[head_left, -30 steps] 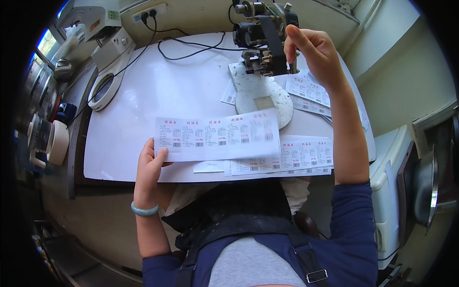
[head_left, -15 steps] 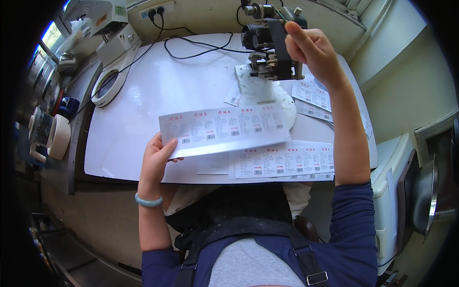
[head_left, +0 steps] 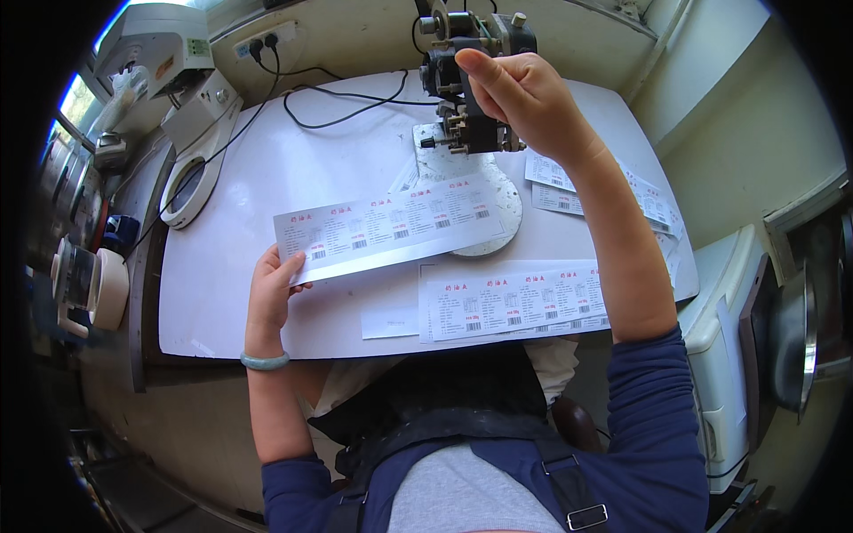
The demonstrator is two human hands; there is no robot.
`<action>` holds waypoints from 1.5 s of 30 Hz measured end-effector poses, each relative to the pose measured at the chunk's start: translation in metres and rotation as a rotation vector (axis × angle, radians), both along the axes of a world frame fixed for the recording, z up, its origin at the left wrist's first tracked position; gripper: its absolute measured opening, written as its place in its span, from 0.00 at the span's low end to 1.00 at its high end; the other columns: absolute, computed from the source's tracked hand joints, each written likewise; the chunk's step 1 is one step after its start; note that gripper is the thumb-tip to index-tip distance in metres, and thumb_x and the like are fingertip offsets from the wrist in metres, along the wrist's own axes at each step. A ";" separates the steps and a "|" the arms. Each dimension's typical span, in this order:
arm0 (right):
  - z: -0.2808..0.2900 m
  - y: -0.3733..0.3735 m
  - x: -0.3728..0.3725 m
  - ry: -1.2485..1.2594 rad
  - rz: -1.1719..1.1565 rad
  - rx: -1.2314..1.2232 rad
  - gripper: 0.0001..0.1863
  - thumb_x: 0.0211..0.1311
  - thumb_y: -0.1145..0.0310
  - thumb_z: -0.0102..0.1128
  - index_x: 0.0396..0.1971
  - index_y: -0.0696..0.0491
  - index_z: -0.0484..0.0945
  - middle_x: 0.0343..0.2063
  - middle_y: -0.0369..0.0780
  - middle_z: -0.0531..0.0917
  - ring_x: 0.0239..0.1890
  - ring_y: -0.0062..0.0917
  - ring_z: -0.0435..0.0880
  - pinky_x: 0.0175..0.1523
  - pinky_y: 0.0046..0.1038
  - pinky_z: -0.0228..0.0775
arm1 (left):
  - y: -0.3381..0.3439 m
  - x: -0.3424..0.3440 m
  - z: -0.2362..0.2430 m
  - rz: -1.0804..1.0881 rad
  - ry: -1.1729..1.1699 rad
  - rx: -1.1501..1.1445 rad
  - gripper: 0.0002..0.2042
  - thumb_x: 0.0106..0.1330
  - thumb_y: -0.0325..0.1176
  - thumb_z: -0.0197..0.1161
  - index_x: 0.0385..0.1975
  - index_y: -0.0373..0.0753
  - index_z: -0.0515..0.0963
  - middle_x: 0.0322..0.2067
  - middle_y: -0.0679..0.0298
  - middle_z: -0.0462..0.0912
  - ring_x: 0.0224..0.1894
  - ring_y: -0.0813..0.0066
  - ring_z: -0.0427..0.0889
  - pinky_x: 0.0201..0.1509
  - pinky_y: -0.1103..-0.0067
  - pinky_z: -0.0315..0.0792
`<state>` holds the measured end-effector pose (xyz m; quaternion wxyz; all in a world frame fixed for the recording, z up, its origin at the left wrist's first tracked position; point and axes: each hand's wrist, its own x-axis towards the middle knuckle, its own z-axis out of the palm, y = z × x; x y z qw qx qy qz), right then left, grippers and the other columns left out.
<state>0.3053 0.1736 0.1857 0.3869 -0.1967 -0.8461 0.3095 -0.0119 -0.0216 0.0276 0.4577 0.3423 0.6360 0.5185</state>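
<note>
A long printed label sheet [head_left: 391, 226], white with red and black print and barcodes, is pinched at its near left corner by my left hand [head_left: 277, 284], thumb on top. Its right end lies over the rounded, spattered white base [head_left: 506, 200] of a small black benchtop machine [head_left: 466, 93] with rollers and brass posts. My right hand [head_left: 533, 102] is closed in front of the machine's upper right side, thumb pointing left. Whatever its fingers wrap round is hidden behind the hand. More label sheets [head_left: 515, 302] lie stacked at the table's front edge, partly behind my right forearm.
Other label sheets [head_left: 640, 195] lie scattered right of the machine on the white table [head_left: 222, 293]. A ring-based white appliance [head_left: 200, 182] stands at the left edge. A black cord [head_left: 355, 111] loops across the back. A white cabinet [head_left: 724, 338] stands at the right.
The held sheet has moved slightly away from me, further over the machine's base. My right hand has come left and a little lower across the machine's front. The view has shifted.
</note>
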 end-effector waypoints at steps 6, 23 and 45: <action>0.000 0.002 -0.002 -0.007 0.005 0.053 0.39 0.73 0.36 0.49 0.08 0.51 0.66 0.07 0.30 0.64 0.13 0.15 0.60 0.23 0.24 0.55 | -0.003 -0.014 -0.003 -0.087 0.012 -0.038 0.16 0.69 0.34 0.61 0.52 0.32 0.76 0.36 0.64 0.85 0.28 0.86 0.79 0.29 0.88 0.73; -0.038 0.060 0.074 0.580 -0.051 -0.287 0.24 0.75 0.47 0.53 0.52 0.53 0.81 0.49 0.40 0.83 0.51 0.25 0.83 0.59 0.30 0.76 | 0.023 0.040 0.021 -0.011 1.301 0.196 0.29 0.72 0.39 0.62 0.68 0.32 0.65 0.62 0.46 0.73 0.64 0.51 0.72 0.69 0.65 0.65; -0.187 0.314 0.019 -0.847 -0.504 -0.691 0.39 0.57 0.38 0.67 0.62 0.48 0.79 0.62 0.41 0.80 0.59 0.37 0.82 0.62 0.43 0.73 | 0.055 0.226 0.023 -0.757 1.507 0.371 0.30 0.63 0.29 0.66 0.67 0.42 0.69 0.68 0.56 0.69 0.72 0.55 0.64 0.78 0.57 0.52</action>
